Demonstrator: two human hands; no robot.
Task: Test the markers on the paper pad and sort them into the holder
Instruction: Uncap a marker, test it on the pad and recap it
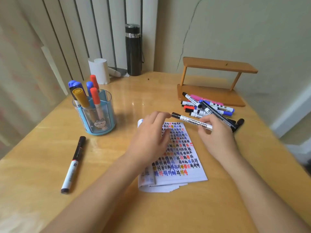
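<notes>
Your right hand (pixel 217 133) pinches the barrel of a black-capped whiteboard marker (pixel 191 121) between thumb and fingertips, cap end pointing at your left hand (pixel 149 137). Its fingers are loosely curved and hold nothing; their tips sit just beside the cap, and I cannot tell if they touch. The paper pad (pixel 185 157) lies under both hands. The holder (pixel 96 118) stands left of your left fingers.

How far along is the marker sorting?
Done: markers stand in the blue plastic holder; the white paper pad is full of marks. In hand: right hand holds a black-capped whiteboard marker, left hand at its cap. Left: the marker pile, one loose black marker.
</notes>
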